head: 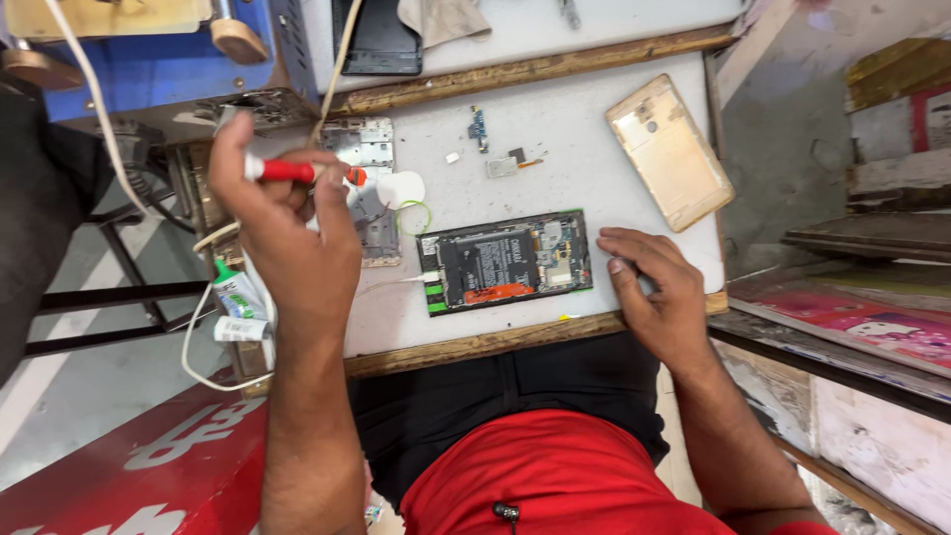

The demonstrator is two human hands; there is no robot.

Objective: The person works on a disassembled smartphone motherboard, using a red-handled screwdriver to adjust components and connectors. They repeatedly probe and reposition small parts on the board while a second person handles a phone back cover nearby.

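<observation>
My left hand (287, 248) is raised over the left part of the white table (570, 109) and grips a red-handled screwdriver (292, 171), which lies level with its tip pointing right. An opened phone (505, 263) lies flat in the middle, its battery and green-edged board showing. My right hand (654, 287) rests on the table at the phone's right end. Its fingers are apart, their tips are at the phone's edge, and it holds nothing.
A gold back cover (669, 149) lies at the far right. A silver metal frame (369, 149), a white round pad (401, 188) and small loose parts (505, 163) lie behind the phone. A glue tube (236, 292) and white cable (99, 129) are at the left, near a blue box (168, 69).
</observation>
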